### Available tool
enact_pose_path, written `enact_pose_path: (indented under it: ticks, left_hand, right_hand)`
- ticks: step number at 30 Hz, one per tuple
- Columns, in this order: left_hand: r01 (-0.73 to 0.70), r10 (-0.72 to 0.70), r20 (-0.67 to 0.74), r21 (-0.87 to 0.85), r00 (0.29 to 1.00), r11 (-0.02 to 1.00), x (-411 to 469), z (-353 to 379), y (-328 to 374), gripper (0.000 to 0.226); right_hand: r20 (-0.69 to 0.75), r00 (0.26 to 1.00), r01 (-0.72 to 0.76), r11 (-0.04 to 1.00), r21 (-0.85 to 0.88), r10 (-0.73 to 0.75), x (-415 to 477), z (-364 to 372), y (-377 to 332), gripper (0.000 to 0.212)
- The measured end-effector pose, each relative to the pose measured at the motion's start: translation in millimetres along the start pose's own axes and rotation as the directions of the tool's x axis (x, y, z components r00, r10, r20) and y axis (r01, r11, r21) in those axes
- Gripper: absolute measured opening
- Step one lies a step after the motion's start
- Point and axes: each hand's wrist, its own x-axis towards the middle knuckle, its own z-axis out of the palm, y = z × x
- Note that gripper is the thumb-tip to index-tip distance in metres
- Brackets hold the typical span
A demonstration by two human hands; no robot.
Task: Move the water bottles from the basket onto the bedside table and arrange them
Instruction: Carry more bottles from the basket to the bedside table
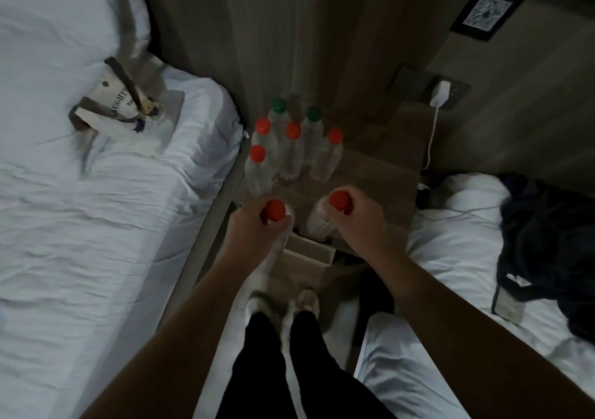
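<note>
Item: two red-capped water bottles, one per hand, both upright with long axes vertical, each hanging below the fingers that wrap its neck.

- Left hand (pixel 257 225): fingers curled closed around the neck under the red cap of the left bottle (pixel 275 209), lower centre of frame, at the near left edge of the table.
- Right hand (pixel 357 217): fingers closed likewise on the right bottle (pixel 323 222), over the near edge.
- Standing group (pixel 291 148): six bottles, four red caps and two green, packed at the table's left rear, just beyond both hands; the left hand is nearer.
- Bedside table (pixel 386 160): dark wood, bare to the right of the group.
- Basket (pixel 309 252): pale, below the table edge; contents hidden.
- Room: dim; white beds either side; charger cable (pixel 433 135) upper right.
</note>
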Motion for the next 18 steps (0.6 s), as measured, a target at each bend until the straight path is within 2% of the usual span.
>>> enact_pose_path:
  ticks: [3, 11, 16, 18]
  left_hand:
    - [-0.009, 0.009, 0.019, 0.012, 1.000, 1.000, 29.7, 14.3, -8.4, 0.017]
    - [-0.085, 0.082, 0.062, 0.038, 0.995, 0.996, 89.9, 40.0, -30.4, 0.010]
    - [-0.172, 0.171, 0.039, 0.024, 0.984, 0.985, 111.9, 48.0, -28.6, 0.013]
    - [-0.155, 0.154, 0.042, 0.004, 0.987, 0.988, 118.0, 49.1, -26.9, 0.015]
  right_hand:
    - [0.012, 1.000, -0.021, 1.000, 0.018, 0.021, 30.8, 14.0, 11.1, 0.029]
    - [-0.007, 1.000, -0.014, 0.999, 0.047, 0.015, 83.9, 40.6, 24.5, 0.023]
    - [-0.086, 0.996, 0.032, 0.998, 0.048, -0.028, 108.0, 51.1, 22.2, 0.014]
    - [-0.094, 0.995, 0.035, 0.997, 0.063, -0.029, 115.2, 52.3, 20.8, 0.014]
